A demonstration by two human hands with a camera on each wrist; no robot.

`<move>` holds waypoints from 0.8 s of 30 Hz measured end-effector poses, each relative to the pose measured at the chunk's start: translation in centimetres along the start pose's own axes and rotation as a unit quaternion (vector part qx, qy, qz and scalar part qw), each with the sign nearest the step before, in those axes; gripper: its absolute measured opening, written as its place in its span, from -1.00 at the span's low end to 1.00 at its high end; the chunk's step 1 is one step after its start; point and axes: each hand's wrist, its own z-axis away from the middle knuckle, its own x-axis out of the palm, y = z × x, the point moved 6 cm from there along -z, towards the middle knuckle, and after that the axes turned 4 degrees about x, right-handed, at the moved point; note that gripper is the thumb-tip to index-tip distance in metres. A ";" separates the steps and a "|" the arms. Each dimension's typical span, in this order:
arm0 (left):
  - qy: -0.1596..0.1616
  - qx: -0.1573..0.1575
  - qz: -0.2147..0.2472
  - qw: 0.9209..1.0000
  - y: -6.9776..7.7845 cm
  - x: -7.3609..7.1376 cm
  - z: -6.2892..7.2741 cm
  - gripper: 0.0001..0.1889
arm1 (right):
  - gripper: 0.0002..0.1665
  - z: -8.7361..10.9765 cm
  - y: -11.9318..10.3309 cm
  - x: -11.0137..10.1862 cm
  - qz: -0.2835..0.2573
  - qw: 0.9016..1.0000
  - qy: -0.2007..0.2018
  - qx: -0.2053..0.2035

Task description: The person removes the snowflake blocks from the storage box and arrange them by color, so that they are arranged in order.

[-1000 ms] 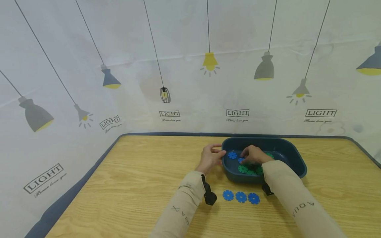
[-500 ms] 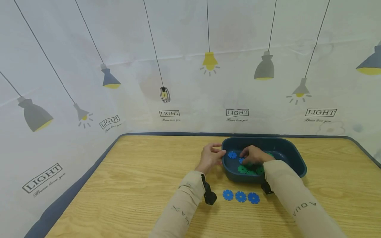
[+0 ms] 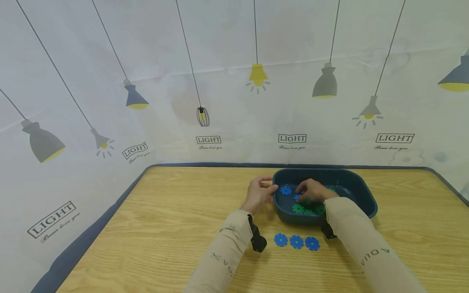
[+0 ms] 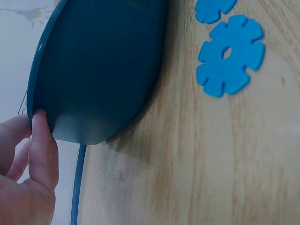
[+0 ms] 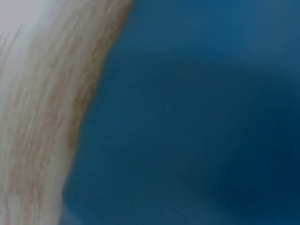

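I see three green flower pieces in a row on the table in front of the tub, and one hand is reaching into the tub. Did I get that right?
Almost! The three flower pieces in that row are blue, not green; the head view shows it. They do lie on the table in front of the tub, and the right hand is reaching into it.

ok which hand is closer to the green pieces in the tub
The right hand: it is inside the tub, right by the green pieces. The left hand is outside, touching the tub's left end.
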 end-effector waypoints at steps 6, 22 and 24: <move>-0.003 0.001 0.002 1.000 0.1 -0.1 0.1 -0.66 | -0.63 0.5 -0.3 0.1 -0.010 1.000 0.001 -0.006; -0.004 0.002 0.001 1.000 0.1 -0.1 0.0 -0.66 | -0.71 0.1 -0.1 -0.5 -0.033 0.999 0.010 0.006; -0.005 0.003 0.001 1.000 0.1 -0.1 0.0 -0.66 | -0.73 0.1 -0.2 -0.6 -0.044 0.999 0.012 0.001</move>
